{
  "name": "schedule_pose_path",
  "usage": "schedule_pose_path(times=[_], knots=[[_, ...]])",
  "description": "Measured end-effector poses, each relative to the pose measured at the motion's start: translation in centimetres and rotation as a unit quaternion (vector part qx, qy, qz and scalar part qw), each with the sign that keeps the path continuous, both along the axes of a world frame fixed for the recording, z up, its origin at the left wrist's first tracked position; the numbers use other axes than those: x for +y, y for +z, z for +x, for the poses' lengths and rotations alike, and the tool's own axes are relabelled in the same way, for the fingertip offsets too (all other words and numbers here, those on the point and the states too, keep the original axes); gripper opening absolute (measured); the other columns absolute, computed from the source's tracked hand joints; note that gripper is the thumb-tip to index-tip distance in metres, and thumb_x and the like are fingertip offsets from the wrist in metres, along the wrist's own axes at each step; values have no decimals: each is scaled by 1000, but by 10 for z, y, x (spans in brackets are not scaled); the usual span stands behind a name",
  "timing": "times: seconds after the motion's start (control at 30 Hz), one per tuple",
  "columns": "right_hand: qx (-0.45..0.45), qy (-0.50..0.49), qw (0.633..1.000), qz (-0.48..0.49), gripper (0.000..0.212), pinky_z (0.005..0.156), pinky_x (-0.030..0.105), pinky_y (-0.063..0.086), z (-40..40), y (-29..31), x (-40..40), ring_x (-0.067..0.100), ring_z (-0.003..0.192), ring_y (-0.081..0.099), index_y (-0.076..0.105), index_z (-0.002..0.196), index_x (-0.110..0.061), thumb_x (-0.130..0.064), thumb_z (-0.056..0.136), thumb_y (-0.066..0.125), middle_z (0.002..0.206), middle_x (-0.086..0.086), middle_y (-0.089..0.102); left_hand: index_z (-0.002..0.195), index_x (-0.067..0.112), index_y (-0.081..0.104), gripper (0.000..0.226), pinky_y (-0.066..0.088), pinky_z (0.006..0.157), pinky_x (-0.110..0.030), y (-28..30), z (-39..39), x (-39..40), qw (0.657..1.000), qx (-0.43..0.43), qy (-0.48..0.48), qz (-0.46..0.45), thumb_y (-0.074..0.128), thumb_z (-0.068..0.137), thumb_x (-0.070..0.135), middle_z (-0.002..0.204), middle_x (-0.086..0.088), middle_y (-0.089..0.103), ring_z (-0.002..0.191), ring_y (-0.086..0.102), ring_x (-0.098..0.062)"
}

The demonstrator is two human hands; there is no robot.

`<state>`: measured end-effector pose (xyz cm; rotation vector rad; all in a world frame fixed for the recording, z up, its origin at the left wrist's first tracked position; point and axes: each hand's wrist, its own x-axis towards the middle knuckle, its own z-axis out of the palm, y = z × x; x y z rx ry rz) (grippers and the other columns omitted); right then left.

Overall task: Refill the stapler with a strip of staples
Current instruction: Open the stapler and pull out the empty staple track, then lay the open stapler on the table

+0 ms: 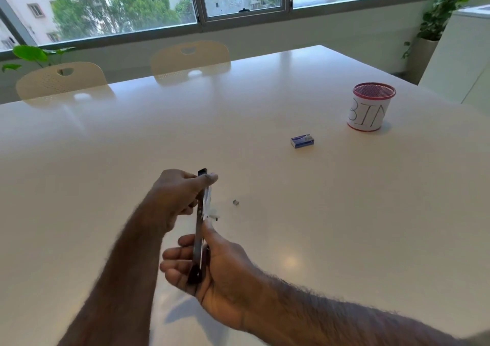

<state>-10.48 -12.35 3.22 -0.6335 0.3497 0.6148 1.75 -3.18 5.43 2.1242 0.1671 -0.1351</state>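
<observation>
Stapler (201,221) sits lower centre of frame, held off the table (106,160) w/ both hands, long axis running up-frame. Left hand (176,199) is closed round its upper end; right hand (212,268) is closed round the lower end. Looks like the opening step, prob. no strip in yet. Small staple piece (235,202) lies just right; staple box (302,141) and bin (371,107) upper right. Next: get a strip from the box.
</observation>
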Motion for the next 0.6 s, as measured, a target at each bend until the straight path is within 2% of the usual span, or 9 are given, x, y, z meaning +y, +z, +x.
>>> schedule_pose_path(times=[0.1, 0.2, 0.3, 0.37, 0.43, 0.5, 0.6], knots=[[-9, 23, 1000, -5, 55, 60, 26, 56, 0, 0, -2, 18, 64, 65, 54, 115, -2, -52, 99, 34, 81, 14, 68, 81, -1, 72, 43, 42, 47, -25, 1, 2, 11, 997, 55, 9, -61, 80, 71, 40, 64, -7, 56, 53, 46, -14], [-29, 39, 999, -8, 55, 54, 23, 54, 1, -1, -5, 16, 60, 63, 55, 115, -4, -51, 100, 32, 77, 11, 67, 82, -2, 71, 40, 43, 44, -23, 0, 3, 15, 993, 55, 29, -102, 81, 71, 35, 56, -3, 54, 49, 46, -11], [-57, 59, 996, -33, 51, 45, 21, 48, 4, -1, -10, 14, 53, 60, 56, 113, -8, -51, 100, 32, 75, 8, 68, 84, 0, 70, 35, 43, 46, -25, -1, 3, 17, 992, 53, 31, -107, 81, 72, 31, 60, -4, 56, 51, 48, -11], [-85, 63, 990, -93, 45, 38, 20, 38, 10, 1, -16, 12, 45, 53, 61, 104, -11, -49, 100, 37, 67, 2, 67, 81, 1, 70, 28, 44, 44, -22, 1, 1, 21, 986, 52, 14, -159, 80, 74, 25, 58, -3, 57, 48, 48, -9], [-125, 39, 975, -181, 37, 35, 19, 30, 21, 2, -27, 9, 40, 44, 64, 94, -13, -45, 99, 45, 59, -4, 61, 82, 3, 70, 19, 45, 43, -18, 4, 1, 27, 963, 49, -17, -265, 77, 73, 19, 62, -5, 62, 47, 51, -8], [-172, 11, 946, -276, 30, 36, 18, 28, 33, 4, -43, 7, 41, 39, 67, 89, -14, -41, 95, 54, 59, -6, 57, 87, 7, 70, 20, 49, 48, -17, 6, 1, 37, 932, 44, -35, -358, 76, 69, 16, 69, -7, 68, 51, 57, -9], [-238, -14, 884, -401, 22, 43, 20, 31, 50, 5, -70, 7, 47, 39, 70, 85, -15, -37, 88, 68, 68, -2, 58, 94, 5, 69, 25, 54, 57, -18, -1, -1, 43, 907, 38, -52, -417, 74, 70, 10, 73, -6, 71, 59, 65, -12]])
